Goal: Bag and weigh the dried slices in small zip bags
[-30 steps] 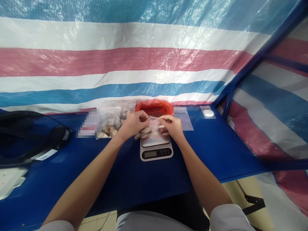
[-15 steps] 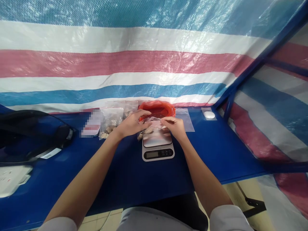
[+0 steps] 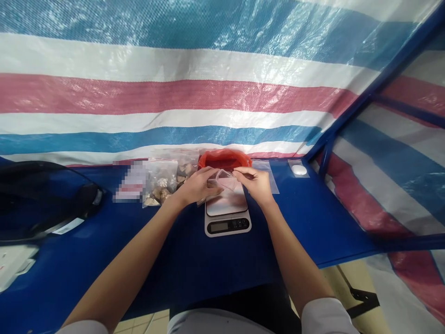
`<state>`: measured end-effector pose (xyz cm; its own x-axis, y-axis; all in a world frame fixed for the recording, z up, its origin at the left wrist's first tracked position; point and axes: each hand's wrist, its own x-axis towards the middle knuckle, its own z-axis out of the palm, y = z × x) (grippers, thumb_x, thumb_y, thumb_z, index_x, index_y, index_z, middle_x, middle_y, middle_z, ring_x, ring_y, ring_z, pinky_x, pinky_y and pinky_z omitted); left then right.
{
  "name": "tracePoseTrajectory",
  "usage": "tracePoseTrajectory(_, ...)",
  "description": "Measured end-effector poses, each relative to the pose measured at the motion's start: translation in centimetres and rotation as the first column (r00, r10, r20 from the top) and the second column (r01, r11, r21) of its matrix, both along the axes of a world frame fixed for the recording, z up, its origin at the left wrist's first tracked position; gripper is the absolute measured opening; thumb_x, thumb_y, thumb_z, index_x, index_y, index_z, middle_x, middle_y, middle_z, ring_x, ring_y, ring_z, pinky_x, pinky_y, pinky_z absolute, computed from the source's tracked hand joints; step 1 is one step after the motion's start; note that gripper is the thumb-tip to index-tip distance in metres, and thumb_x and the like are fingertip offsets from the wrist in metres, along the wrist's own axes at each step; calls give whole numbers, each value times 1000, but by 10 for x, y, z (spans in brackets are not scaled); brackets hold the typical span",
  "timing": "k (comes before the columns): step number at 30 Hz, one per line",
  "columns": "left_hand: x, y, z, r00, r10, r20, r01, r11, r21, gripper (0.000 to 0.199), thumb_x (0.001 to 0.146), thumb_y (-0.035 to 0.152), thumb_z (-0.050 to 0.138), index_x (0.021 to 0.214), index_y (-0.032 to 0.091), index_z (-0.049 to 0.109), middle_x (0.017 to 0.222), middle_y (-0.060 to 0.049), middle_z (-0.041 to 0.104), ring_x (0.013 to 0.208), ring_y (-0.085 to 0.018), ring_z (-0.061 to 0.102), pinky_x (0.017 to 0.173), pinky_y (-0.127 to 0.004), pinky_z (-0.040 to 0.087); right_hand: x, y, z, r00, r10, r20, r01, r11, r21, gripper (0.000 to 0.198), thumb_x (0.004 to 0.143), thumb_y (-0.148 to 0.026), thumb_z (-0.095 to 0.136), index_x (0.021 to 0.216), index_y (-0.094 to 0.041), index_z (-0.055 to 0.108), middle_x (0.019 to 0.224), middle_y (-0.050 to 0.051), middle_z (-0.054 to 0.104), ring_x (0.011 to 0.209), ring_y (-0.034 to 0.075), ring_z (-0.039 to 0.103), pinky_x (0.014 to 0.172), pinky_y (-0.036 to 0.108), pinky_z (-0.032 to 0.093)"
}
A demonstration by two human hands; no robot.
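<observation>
A small clear plastic bag [image 3: 226, 180] is stretched between my hands over the plate of a white kitchen scale [image 3: 227, 206]. My left hand [image 3: 199, 187] is closed on the bag's left side, thumb below and fingers above. At its right edge, my right hand [image 3: 257, 184] pinches the same bag between thumb and fingertips. The bag's mouth looks parted, and I can make out nothing inside. Just behind the hands stands a red plastic bag [image 3: 225, 157] with its top spread wide. The scale's display is too dim to read.
Left of my hands are clear bags of brownish dried pieces [image 3: 160, 188], beside a blurred-out packet [image 3: 130, 183]. A flat clear bag [image 3: 269, 176] and a white round object [image 3: 299, 170] lie to the right. A black bag or strap [image 3: 66, 195] and a white power strip [image 3: 15, 264] sit far left.
The small bag's mouth shows wider between my hands. My left hand has come down slightly, with its fingers closer to the bag. The whole view has shifted a little.
</observation>
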<state>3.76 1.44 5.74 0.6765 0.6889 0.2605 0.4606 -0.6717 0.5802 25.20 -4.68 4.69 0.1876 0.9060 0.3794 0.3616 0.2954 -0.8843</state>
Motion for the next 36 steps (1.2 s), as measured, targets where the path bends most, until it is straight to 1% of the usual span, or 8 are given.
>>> tracePoseTrajectory(3, 2, 0, -3, 1000, 19, 25, -19, 1000, 17, 49, 81, 44, 70, 124, 21, 64, 117, -11, 67, 108, -28, 62, 96, -41, 49, -10, -1, 18, 967, 31, 253, -37, 999, 22, 20, 86, -43, 68, 90, -27, 80, 91, 2, 80, 82, 21, 74, 81, 33, 56)
tracePoseTrajectory(7, 4, 0, -7, 998, 36, 59, -37, 999, 17, 48, 82, 43, 68, 123, 19, 63, 115, -11, 68, 104, -27, 63, 95, -40, 49, -24, 6, 31, 885, 89, 458, -64, 995, -70, 24, 88, -43, 65, 79, -26, 79, 73, 2, 75, 70, 18, 68, 68, 30, 49)
tracePoseTrajectory(15, 5, -3, -6, 992, 89, 89, -92, 995, 29, 40, 83, 40, 69, 116, 19, 65, 110, -10, 69, 100, -25, 63, 94, -39, 49, -32, 23, 41, 849, 202, 488, -116, 973, -201, 26, 85, -32, 63, 63, -23, 73, 62, -1, 67, 60, 14, 51, 57, 29, 35)
tracePoseTrajectory(19, 4, -2, -7, 988, 118, 100, -120, 993, 5, 42, 81, 42, 70, 116, 20, 66, 112, -10, 69, 103, -26, 63, 95, -40, 49, -31, 27, 44, 876, 242, 418, -155, 960, -233, 27, 81, -21, 58, 56, -21, 70, 56, -2, 62, 57, 11, 50, 56, 26, 35)
tracePoseTrajectory(22, 2, -1, -6, 986, 129, 109, -129, 992, -8, 46, 79, 44, 72, 118, 19, 66, 113, -10, 69, 104, -27, 63, 95, -41, 49, -26, 31, 47, 914, 287, 285, -227, 947, -226, 21, 79, -20, 59, 64, -21, 74, 64, -2, 69, 63, 12, 59, 61, 24, 44)
tracePoseTrajectory(25, 0, 0, -1, 985, 132, 114, -124, 990, -74, 55, 77, 50, 74, 122, 19, 66, 106, -9, 71, 96, -25, 64, 88, -38, 51, -16, 34, 51, 940, 320, 119, -297, 938, -181, 14, 77, -26, 65, 76, -22, 78, 79, 1, 76, 74, 16, 67, 70, 27, 52)
tracePoseTrajectory(30, -6, 1, 10, 985, 123, 120, -93, 968, -232, 60, 78, 57, 73, 124, 20, 64, 99, -5, 72, 84, -20, 66, 78, -32, 52, 2, 35, 57, 923, 373, -98, -384, 912, -146, 20, 76, -38, 71, 79, -19, 76, 74, 1, 73, 60, 13, 61, 59, 26, 50)
tracePoseTrajectory(36, -13, 9, 10, 979, 158, 126, -119, 954, -275, 48, 78, 58, 72, 107, 20, 69, 94, -4, 71, 80, -18, 63, 73, -30, 50, 14, 42, 51, 913, 337, -230, -366, 926, -93, 27, 72, -46, 77, 81, -20, 75, 76, 1, 72, 60, 12, 61, 61, 28, 53)
